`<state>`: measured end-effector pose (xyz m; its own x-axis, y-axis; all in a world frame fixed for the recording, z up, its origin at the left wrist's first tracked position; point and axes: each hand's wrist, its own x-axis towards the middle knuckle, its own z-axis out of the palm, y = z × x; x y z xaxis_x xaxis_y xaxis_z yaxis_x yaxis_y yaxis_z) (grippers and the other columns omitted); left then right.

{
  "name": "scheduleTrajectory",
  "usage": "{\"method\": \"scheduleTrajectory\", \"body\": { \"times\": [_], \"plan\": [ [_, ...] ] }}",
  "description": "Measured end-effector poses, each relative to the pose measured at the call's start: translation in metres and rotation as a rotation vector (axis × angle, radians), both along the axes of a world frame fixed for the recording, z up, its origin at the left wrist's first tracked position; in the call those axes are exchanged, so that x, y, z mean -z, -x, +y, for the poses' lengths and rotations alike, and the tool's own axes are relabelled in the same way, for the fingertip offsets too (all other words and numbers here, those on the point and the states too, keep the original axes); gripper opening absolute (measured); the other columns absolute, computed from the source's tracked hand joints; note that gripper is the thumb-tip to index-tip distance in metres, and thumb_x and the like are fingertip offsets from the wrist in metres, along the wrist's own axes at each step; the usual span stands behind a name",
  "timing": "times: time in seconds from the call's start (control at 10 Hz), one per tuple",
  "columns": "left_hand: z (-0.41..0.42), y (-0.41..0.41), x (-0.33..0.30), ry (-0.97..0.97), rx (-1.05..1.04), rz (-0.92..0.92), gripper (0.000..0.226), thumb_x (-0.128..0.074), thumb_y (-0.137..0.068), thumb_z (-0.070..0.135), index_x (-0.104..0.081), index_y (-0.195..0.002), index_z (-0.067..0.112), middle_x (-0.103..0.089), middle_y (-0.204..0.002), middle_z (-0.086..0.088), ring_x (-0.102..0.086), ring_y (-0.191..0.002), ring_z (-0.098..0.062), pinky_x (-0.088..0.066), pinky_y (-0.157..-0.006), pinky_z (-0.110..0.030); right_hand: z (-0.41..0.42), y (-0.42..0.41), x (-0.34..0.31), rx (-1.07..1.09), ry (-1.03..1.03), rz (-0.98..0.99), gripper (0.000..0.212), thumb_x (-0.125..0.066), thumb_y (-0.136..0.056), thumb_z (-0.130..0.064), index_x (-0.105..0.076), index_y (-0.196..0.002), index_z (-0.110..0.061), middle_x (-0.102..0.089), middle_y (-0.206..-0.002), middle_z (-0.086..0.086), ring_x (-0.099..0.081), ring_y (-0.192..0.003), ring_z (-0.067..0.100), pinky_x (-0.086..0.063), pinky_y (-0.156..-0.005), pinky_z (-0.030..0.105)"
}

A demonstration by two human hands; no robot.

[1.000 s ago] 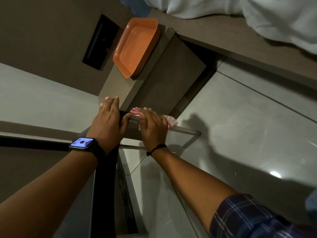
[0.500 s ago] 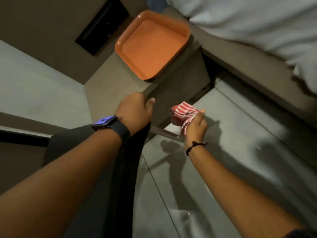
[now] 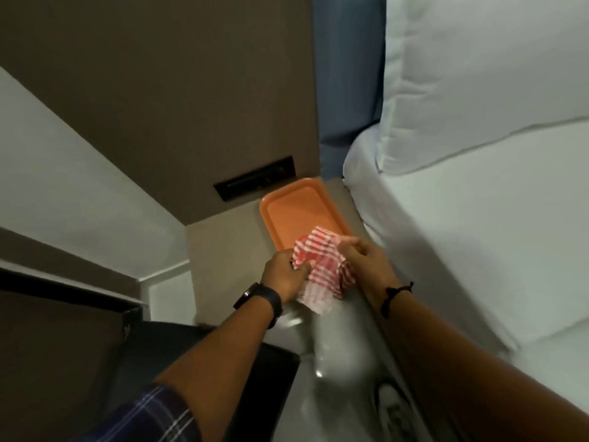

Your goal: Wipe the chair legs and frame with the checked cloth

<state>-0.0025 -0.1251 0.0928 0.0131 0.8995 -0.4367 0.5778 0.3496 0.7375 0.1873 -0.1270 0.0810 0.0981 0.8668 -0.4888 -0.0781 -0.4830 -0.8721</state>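
Note:
The red and white checked cloth (image 3: 322, 269) hangs spread between both hands, just in front of the orange tray. My left hand (image 3: 285, 275) pinches its left edge; a dark watch sits on that wrist. My right hand (image 3: 366, 264) grips its right edge, with a black band around the wrist. The black chair seat (image 3: 178, 355) lies below my left forearm at lower left. The chair's legs and frame are hidden in this view.
An orange tray (image 3: 302, 215) rests on a grey-brown bedside stand (image 3: 220, 250). A bed with white sheets (image 3: 478, 218) fills the right side. A dark wall panel (image 3: 255, 178) sits behind the tray. Glossy floor tiles (image 3: 338, 371) show between chair and bed.
Both hands left the chair and rose toward the tray. My left hand let go of the chair and took the cloth's left edge. The view tilted up toward the bed.

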Motion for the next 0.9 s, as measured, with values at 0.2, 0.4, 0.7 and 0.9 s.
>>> {"method": "scheduleTrajectory", "body": {
  "times": [0.2,0.4,0.7,0.9],
  "plan": [
    [0.075,-0.01,0.09,0.031,-0.034,0.263,0.031,-0.04,-0.102,0.033,-0.055,-0.121,0.013,-0.069,-0.114,-0.016,-0.065,-0.099,-0.038,-0.054,-0.085,-0.043,0.115,0.003,0.069,-0.399,-0.082,-0.6,0.024,-0.07,-0.099,-0.013,-0.075,-0.122,-0.006,-0.08,-0.113,0.017,-0.075,-0.108,0.037,-0.052,-0.089,0.03],
    [0.127,-0.025,0.194,0.002,0.047,0.426,0.051,-0.019,-0.1,0.026,-0.042,-0.142,0.008,-0.059,-0.132,-0.017,-0.058,-0.12,-0.035,-0.042,-0.104,-0.042,0.18,0.008,0.168,-0.594,-0.06,-0.797,0.028,-0.056,-0.106,-0.009,-0.077,-0.124,-0.01,-0.079,-0.124,0.019,-0.073,-0.115,0.04,-0.056,-0.094,0.037],
    [0.139,-0.029,0.211,-0.074,0.145,0.708,0.058,-0.035,-0.101,0.021,-0.025,-0.155,0.003,-0.04,-0.154,-0.018,-0.039,-0.14,-0.036,-0.031,-0.118,-0.05,0.188,0.009,0.181,-0.817,-0.104,-0.964,0.062,-0.031,-0.096,-0.04,-0.059,-0.144,-0.011,-0.06,-0.144,0.019,-0.059,-0.133,0.042,-0.052,-0.113,0.051],
    [0.141,-0.025,0.174,-0.154,0.081,0.624,0.067,-0.024,-0.1,0.044,-0.01,-0.158,0.013,-0.028,-0.162,-0.016,-0.027,-0.149,-0.035,-0.027,-0.122,-0.049,0.192,0.015,0.165,-0.775,-0.24,-1.028,0.079,-0.025,-0.095,-0.052,-0.038,-0.161,-0.01,-0.046,-0.164,0.019,-0.043,-0.154,0.041,-0.039,-0.126,0.059]
  ]
}}
